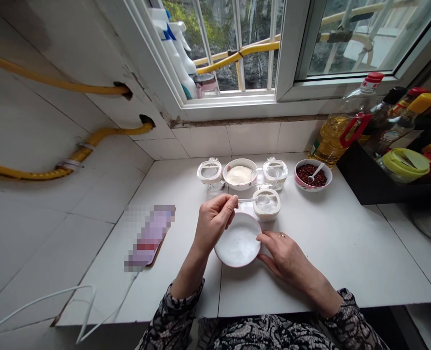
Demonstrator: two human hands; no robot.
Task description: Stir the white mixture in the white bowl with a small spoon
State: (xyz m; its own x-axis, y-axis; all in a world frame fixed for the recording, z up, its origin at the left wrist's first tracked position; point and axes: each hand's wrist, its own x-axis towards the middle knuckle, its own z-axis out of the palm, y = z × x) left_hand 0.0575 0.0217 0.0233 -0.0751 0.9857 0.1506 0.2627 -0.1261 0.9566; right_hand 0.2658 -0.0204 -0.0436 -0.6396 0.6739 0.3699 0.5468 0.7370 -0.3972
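Observation:
My left hand (215,218) pinches the handle of a small white spoon (247,200). The spoon's far end is over the open mouth of a white-rimmed jar (266,214). Just below, a round bowl (227,261) with a pink rim stands on the counter; its inside looks white, and I cannot tell what it holds. My right hand (286,255), with a ring on one finger, grips the bowl's right edge between thumb and fingers. Behind stand a bowl of white grains or powder (239,175) and two more clear jars, one left (210,171) and one right (275,171).
A bowl of dark red beans (313,184) with a white spoon sits at the right. Behind it stand an oil bottle (332,138) and a black box (361,177) of condiments. At the left lies a phone (151,238) with a white cable (124,296). A tiled wall and window border the counter.

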